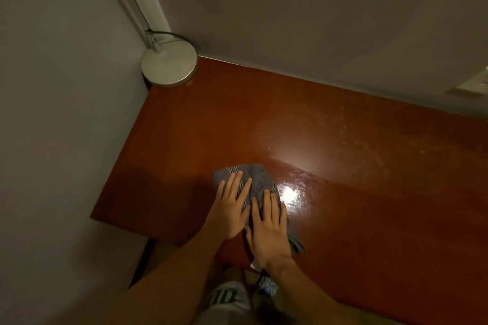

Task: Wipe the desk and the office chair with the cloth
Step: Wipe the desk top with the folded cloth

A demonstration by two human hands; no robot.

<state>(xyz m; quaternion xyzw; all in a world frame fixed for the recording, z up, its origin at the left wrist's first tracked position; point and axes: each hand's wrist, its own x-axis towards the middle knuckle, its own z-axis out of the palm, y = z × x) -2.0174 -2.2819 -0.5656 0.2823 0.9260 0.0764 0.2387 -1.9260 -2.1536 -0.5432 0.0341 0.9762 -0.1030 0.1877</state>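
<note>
- A grey striped cloth (pixel 256 174) lies bunched on a reddish-brown desk (pixel 369 219), close to its front edge.
- Both hands lie flat on it, fingers straight, grasping nothing: the left hand (pixel 229 208) toward nine o'clock on the cloth, the right hand (pixel 269 231) toward five o'clock. Two palms probably spread the pressure for wiping.
- At three o'clock from the cloth the desk shines, perhaps damp; toward two o'clock it looks dull and speckled.
- A round lamp base (pixel 169 67) sits at eleven o'clock, in the corner where two grey walls (pixel 290 8) meet.
- No office chair is visible.
</note>
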